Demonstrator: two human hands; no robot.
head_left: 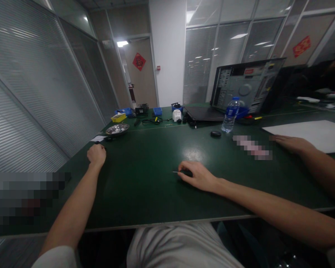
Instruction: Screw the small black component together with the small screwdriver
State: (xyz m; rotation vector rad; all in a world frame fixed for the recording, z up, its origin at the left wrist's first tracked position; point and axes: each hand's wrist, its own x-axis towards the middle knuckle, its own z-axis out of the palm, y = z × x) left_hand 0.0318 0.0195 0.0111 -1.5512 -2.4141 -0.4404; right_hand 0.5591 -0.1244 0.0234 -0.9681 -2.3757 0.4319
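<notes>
Green work table (145, 193) – the largest surface in view, carrying everything else. At its far edge stands an opened computer case (247, 83), side panel off, with a flat black panel (203, 113) lying in front of it. A white sheet (309, 134) lies at the right, and another person's hand (293, 143) rests flat beside it.

The person's left hand (96, 154) sits on the table, curled into a fist; whether it encloses anything cannot be told. The right hand (198, 175) lies near the table's middle, its fingers closed over the dark handle of a small screwdriver (181, 172).

Smaller items: a water bottle (230, 113), a metal bowl (117, 129) at the far left, and a black puck-like object (216, 133).

The screwdriver lies flat on the table – handle under the right fingers, thin metal tip projecting leftward, clear of the hand. Judged from this, the step in hand is taking hold of the tool, not working with it. Lifting it would call for a firmer pinch round the handle, the tip kept away from the left fist.
</notes>
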